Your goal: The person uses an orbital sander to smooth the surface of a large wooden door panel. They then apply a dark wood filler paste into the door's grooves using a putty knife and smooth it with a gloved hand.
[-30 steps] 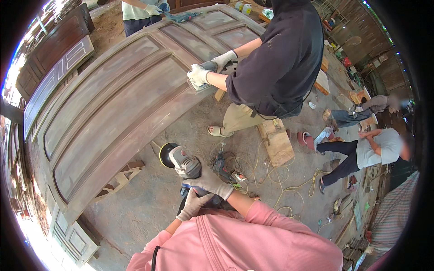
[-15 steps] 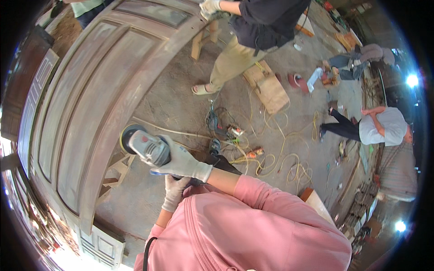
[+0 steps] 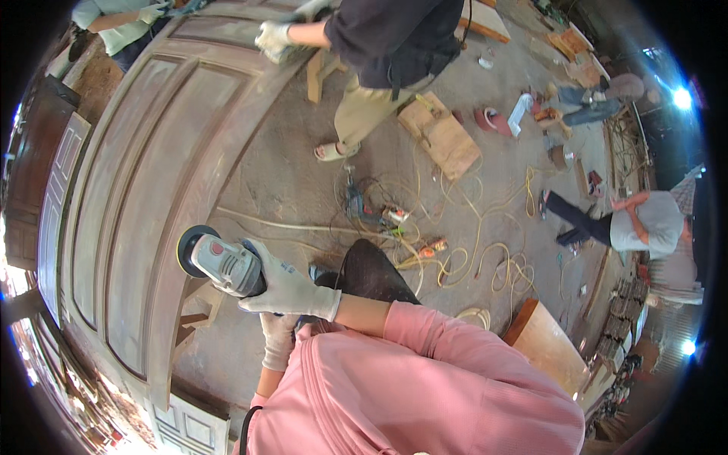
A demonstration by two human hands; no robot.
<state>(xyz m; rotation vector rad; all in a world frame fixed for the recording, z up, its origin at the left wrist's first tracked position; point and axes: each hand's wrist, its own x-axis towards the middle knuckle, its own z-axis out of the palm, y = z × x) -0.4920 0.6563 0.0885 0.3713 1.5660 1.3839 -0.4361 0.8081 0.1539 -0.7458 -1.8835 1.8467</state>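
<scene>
In the head view, the sander (image 3: 229, 267) has a pale grey, rounded housing with a round red spot near its head and a darker section toward the grip. Its disc (image 3: 194, 247), black with a yellow rim, is tilted up on edge at the left end of the tool. The sander is left of the middle of the view, right by the near edge of a large door (image 3: 144, 220); whether the disc touches the wood, I cannot tell. The door is a patchy brown-grey with pale streaks, its long sunken panels framed by raised mouldings. A wooden support (image 3: 199, 318) shows below its near edge.

Of the person's hands, both in whitish gloves, the right hand (image 3: 294, 288) is closed around the sander just behind its head, the back of the glove facing up. The left hand (image 3: 279, 335) is lower and nearer the body, partly covered by the right hand and wrist; its fingers are hidden, so I cannot tell how far open it is or what it grips.

Across the door, a co-worker (image 3: 387, 45) in a dark top has gloved hands at its edge. Yellowish cords (image 3: 462, 262) loop over the floor (image 3: 288, 178), near a wooden board (image 3: 440, 136).
</scene>
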